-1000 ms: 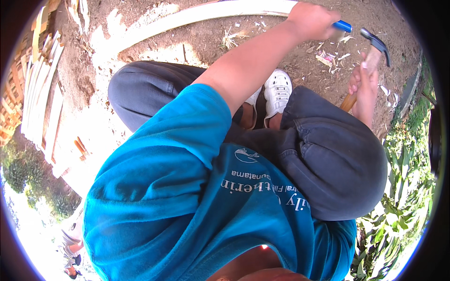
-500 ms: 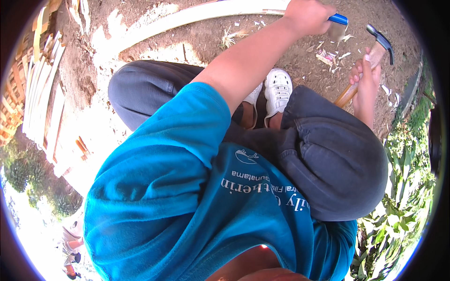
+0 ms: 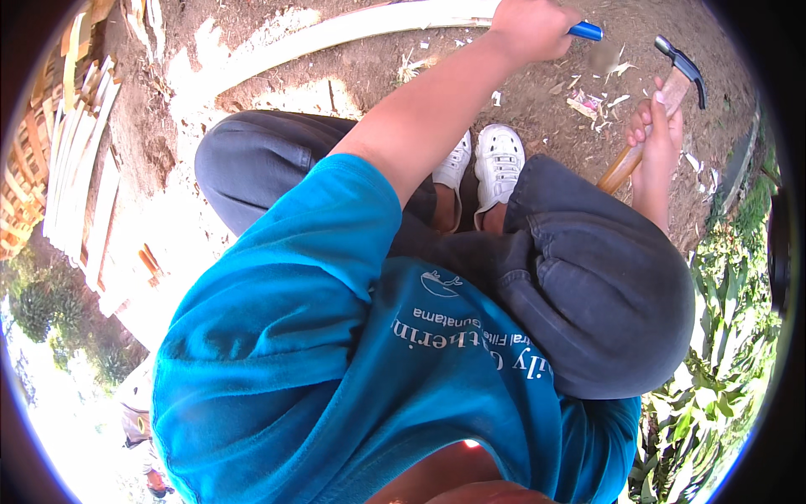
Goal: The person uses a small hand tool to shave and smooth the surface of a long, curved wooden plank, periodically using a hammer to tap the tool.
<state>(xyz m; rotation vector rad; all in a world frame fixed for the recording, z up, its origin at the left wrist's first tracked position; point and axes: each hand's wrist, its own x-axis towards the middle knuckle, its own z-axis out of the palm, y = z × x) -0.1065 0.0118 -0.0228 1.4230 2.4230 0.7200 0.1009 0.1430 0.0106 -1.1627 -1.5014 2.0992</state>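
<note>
My left hand (image 3: 534, 30) is closed near the top edge, at the right end of a long pale wooden strip (image 3: 336, 38). A blue cylindrical handle (image 3: 586, 31) sticks out of its right side; the rest of that tool is hidden, so its kind does not show. Over on the right, my right hand (image 3: 656, 126) grips a claw hammer (image 3: 684, 65) high on its wooden handle. The dark metal head points away from me, above the fingers. The hammer is apart from both the blue handle and the strip.
White shoes (image 3: 499, 164) and bent knees in dark trousers (image 3: 613, 277) lie between my arms. Wood shavings (image 3: 585, 105) litter the dirt. Pale slats (image 3: 80, 168) are piled at left, leafy plants (image 3: 705, 403) grow at right. Another person (image 3: 138, 412) appears at lower left.
My left hand has shifted a little to the left, with the blue handle in it. The hammer has moved up slightly; my right hand stays closed on it.
</note>
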